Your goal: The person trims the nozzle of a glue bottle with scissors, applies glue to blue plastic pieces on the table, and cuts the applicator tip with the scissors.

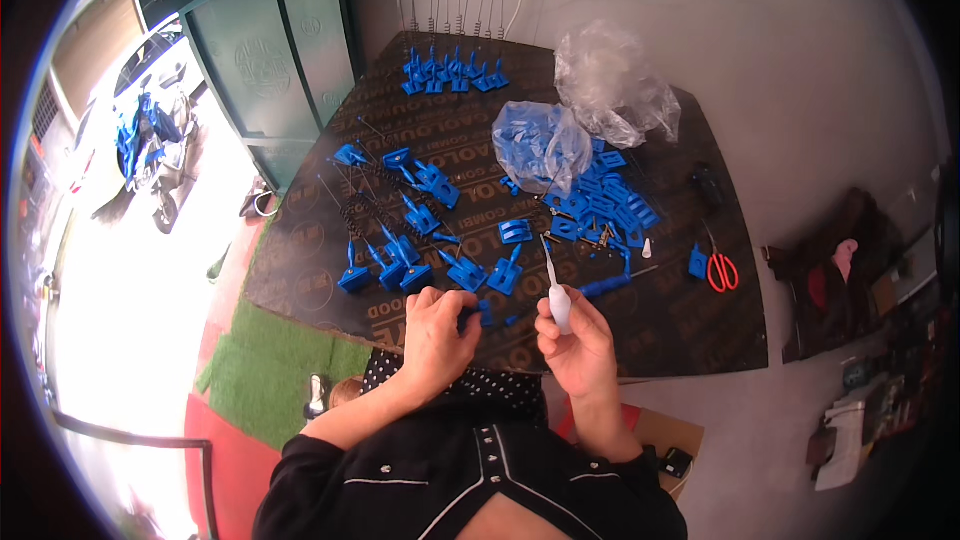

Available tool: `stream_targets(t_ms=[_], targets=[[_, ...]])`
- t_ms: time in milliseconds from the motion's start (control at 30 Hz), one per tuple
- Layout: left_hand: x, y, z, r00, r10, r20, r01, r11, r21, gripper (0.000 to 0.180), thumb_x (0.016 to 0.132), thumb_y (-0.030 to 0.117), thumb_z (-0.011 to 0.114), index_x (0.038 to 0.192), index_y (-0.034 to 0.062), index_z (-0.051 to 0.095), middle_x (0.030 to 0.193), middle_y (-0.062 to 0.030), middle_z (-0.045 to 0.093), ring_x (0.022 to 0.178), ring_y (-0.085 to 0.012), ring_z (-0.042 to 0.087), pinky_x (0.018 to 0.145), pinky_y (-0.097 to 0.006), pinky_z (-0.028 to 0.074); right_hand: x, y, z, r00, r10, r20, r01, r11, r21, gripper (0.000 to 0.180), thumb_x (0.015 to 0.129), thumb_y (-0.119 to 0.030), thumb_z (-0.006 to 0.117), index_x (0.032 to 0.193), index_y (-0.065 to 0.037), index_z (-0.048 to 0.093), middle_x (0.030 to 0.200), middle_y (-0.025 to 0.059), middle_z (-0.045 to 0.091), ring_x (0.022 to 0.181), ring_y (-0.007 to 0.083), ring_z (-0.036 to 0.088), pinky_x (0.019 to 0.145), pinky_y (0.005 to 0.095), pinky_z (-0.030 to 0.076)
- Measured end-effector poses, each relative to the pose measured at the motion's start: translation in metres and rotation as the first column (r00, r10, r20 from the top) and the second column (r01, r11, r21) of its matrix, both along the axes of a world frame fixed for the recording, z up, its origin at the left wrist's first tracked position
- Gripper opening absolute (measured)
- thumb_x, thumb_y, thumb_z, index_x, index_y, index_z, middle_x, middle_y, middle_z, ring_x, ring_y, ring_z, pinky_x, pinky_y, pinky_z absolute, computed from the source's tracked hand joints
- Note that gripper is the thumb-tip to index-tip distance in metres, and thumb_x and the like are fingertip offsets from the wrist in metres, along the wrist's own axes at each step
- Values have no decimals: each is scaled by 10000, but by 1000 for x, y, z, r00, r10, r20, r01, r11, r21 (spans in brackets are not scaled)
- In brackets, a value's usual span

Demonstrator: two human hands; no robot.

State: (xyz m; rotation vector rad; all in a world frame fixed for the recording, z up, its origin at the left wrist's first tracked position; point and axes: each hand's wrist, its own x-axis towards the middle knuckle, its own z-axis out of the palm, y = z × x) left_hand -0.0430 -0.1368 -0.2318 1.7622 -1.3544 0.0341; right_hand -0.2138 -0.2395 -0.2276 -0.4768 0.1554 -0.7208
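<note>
"Blue piece (486,313), near edge of the table (690,330): is the left hand (437,335) gripping it?"

"I can't tell. Its fingers curl right at the piece, but their undersides are hidden. The right hand (578,345) is plainer: it grasps the white handle of what looks like a driver (561,308), shaft pointing up and away, tip apart from the piece."

"How would you work it?"

"I'd brace the piece flat on the table first; something that small would probably twist. Then I'd tip the driver over, seat it square, and press before turning, so it can't skid toward the left fingers."

"And those brassy bits (604,239)?"

"Screws, I'd guess, beside the blue pile (622,206), beyond the driver. If one's needed, I'd fetch it before bracing anything, and stop turning once it's snug: plastic could strip."
</note>
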Motion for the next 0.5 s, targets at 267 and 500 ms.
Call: stream_targets(t_ms=[267,500], targets=[[3,17,24,998,-13,67,14,1000,-15,350,753,5,662,1092,14,579,1018,-131,626,875,-308,561,799,-410,418,7,2,-2,972,189,141,-210,966,153,294,1029,-226,383,1158,-18,545,913,117,559,683,159,510,492,242,431],[-7,5,55,946,-323,-12,314,925,-213,360,758,65,722,1102,19,622,1054,-141,650,952,-320,599,818,-392,464,12,18,1,932,291,214,-340,907,248,325,1031,-278,373,1104,-29,568,847,96,539,617,125,481,396,212,386]])
